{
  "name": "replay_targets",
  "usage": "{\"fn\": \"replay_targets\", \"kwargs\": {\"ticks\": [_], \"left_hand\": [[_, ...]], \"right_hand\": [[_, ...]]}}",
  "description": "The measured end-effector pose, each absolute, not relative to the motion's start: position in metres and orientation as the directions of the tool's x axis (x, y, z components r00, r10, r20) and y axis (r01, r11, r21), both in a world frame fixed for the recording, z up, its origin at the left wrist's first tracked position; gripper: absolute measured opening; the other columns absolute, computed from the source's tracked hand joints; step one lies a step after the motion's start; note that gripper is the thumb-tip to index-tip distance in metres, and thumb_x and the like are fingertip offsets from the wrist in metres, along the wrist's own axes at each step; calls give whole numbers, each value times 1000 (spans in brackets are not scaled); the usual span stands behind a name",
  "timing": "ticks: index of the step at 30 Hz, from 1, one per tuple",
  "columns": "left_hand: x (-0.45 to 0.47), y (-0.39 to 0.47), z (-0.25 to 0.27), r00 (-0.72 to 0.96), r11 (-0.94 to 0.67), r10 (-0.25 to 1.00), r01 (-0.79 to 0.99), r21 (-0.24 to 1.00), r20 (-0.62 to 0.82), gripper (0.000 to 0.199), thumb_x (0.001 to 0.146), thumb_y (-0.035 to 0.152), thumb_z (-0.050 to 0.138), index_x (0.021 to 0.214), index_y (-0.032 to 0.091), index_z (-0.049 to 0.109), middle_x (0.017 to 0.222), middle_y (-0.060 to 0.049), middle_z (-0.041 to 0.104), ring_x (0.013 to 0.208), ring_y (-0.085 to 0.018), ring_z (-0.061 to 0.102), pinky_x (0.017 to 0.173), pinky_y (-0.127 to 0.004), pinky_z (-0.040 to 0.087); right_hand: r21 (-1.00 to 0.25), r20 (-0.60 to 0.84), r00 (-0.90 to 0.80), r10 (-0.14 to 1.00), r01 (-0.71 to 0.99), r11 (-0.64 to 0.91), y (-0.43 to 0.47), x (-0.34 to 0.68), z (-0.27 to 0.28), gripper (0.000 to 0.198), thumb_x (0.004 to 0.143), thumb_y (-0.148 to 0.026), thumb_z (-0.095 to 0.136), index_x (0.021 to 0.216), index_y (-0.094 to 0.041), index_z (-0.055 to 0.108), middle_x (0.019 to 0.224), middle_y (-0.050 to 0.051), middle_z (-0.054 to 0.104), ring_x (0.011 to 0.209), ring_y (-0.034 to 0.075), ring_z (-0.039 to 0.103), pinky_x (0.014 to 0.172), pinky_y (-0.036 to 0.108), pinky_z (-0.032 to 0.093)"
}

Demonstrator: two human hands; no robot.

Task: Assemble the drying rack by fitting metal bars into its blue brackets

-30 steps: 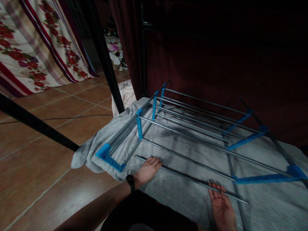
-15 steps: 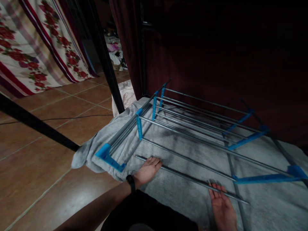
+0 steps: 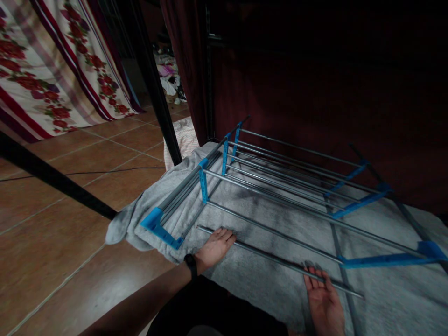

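Note:
A loose metal rod (image 3: pixel 266 255) runs across in front of me, over a grey blanket. My left hand (image 3: pixel 216 247), palm down with a dark band at the wrist, has its fingers wrapped over the rod near its left end. My right hand (image 3: pixel 324 296) is palm up under the rod, which lies across its slightly curled fingers, toward the right end. Just beyond the rod, a drying rack (image 3: pixel 266 189) of metal bars and blue plastic brackets lies on the blanket. One blue corner bracket (image 3: pixel 159 228) is nearest my left hand.
The grey blanket (image 3: pixel 245 284) covers the surface under the rack. Black metal posts (image 3: pixel 159 93) stand at the left, with a dark red curtain (image 3: pixel 315 93) behind the rack. A floral curtain (image 3: pixel 80 70) hangs over the tiled floor (image 3: pixel 70 196), where a thin cable (image 3: pixel 105 171) lies.
The view has shifted very slightly. Fingers of my right hand have moved a little at the rod; my left hand and the rack stay in place.

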State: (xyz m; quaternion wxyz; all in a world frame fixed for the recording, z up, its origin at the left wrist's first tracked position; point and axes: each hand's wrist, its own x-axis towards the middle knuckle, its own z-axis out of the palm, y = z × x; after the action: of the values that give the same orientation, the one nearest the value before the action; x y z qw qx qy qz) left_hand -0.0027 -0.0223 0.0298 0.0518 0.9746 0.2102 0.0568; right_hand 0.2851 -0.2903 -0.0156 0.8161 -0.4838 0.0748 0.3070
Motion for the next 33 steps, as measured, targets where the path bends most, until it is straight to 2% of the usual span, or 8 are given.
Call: {"fn": "replay_targets", "kwargs": {"ticks": [6,9,12,21,29,33], "left_hand": [[-2,-23,34,906,-908,415,405,109,89,32,104,9,43,122,21,66,121,-4,68,112,-19,60,112,-36,41],[-2,-23,33,907,-910,410,400,105,94,32,104,9,43,122,21,66,120,-4,68,113,-20,60,112,-36,41],[-2,-23,31,908,-911,408,397,114,98,33,104,10,42,123,21,66,119,-5,68,113,-20,60,112,-37,41],[-3,-22,28,904,-908,415,404,115,101,31,105,12,42,121,22,66,119,-5,67,115,-20,59,112,-37,41],[-10,-20,15,932,-944,330,322,71,153,37,107,12,40,135,24,61,118,-4,70,114,-20,62,113,-38,41],[-13,-19,11,937,-952,306,299,67,168,31,108,16,45,131,25,63,113,-2,71,110,-19,63,112,-37,42]], "right_hand": [[-738,-429,800,419,-578,349,-290,284,-13,19,81,-44,79,95,-31,74,111,-2,75,118,18,66,130,49,26],[-746,-422,805,418,-570,343,-291,285,-17,20,79,-40,82,95,-31,74,111,-4,75,118,18,66,129,47,30],[-763,-398,819,414,-546,346,-291,285,-21,21,75,-34,84,94,-30,74,109,-3,75,116,19,67,130,50,28],[-760,-398,819,413,-546,352,-292,287,-25,19,74,-30,82,92,-31,75,108,-3,75,117,18,66,130,50,28],[-720,-444,794,415,-592,362,-294,292,-30,19,74,-35,84,90,-32,74,106,-6,75,116,17,66,133,49,21],[-679,-486,774,405,-626,382,-293,294,-31,17,74,-37,84,84,-29,73,103,-4,75,112,18,67,133,50,20]]}}
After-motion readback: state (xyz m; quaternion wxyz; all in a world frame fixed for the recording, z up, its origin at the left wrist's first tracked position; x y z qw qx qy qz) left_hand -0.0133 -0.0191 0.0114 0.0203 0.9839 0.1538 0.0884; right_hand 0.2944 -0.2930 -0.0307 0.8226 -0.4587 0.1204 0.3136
